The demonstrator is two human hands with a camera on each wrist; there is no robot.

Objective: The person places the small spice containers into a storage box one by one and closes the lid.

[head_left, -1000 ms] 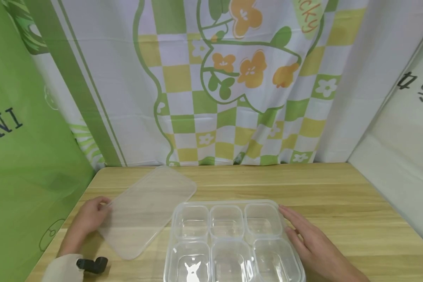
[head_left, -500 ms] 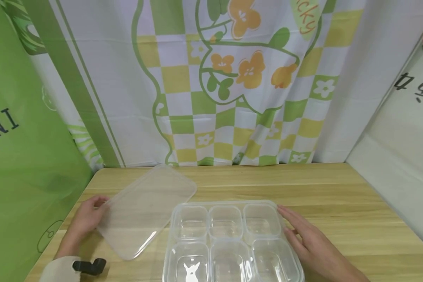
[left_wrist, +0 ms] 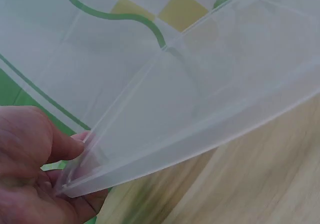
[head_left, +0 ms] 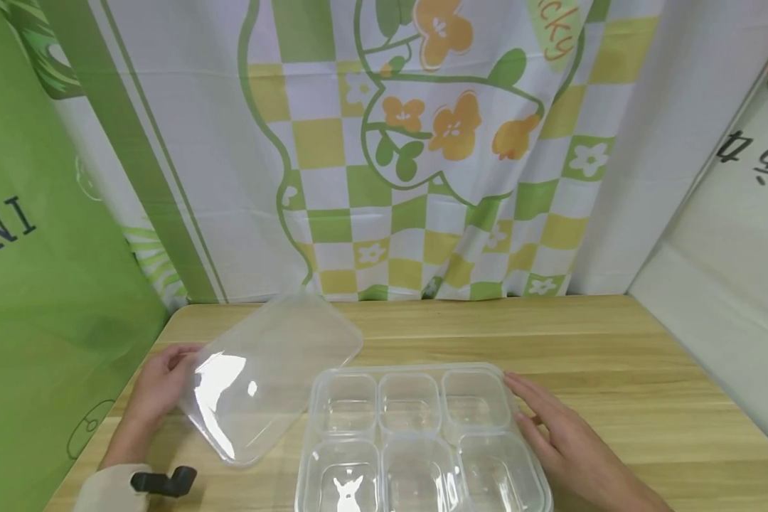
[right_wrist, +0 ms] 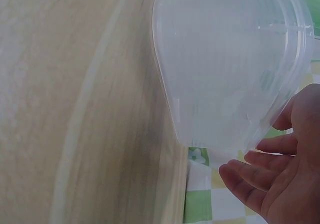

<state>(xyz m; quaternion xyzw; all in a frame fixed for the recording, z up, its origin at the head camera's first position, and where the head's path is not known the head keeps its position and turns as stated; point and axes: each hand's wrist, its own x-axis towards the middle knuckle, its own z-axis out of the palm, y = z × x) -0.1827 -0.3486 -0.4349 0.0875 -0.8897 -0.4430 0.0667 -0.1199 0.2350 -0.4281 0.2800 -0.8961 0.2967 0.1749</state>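
A clear plastic lid (head_left: 275, 370) is on the left in the head view. My left hand (head_left: 160, 384) pinches its left corner, thumb on one face and fingers behind, as the left wrist view shows. The lid (left_wrist: 200, 94) is tilted, with its near edge above the tabletop. Right of it stands a clear plastic container (head_left: 416, 368) holding several small clear boxes (head_left: 412, 405) in two rows; no contents show in them. My right hand (head_left: 569, 434) rests along the container's right side with fairly straight fingers. In the right wrist view its fingers (right_wrist: 245, 179) lie beside the container wall (right_wrist: 225, 74).
The wooden table (head_left: 614, 355) extends behind and right of the container. A patterned curtain (head_left: 422, 178) hangs along its back edge. Green cloth (head_left: 51, 320) bounds the left, white cloth (head_left: 729, 313) the right. A black strap piece (head_left: 164, 482) sits on the left wrist.
My left hand has raised and tilted the lid slightly, and a bright reflection now shows on it. The right hand and the container have stayed in place.
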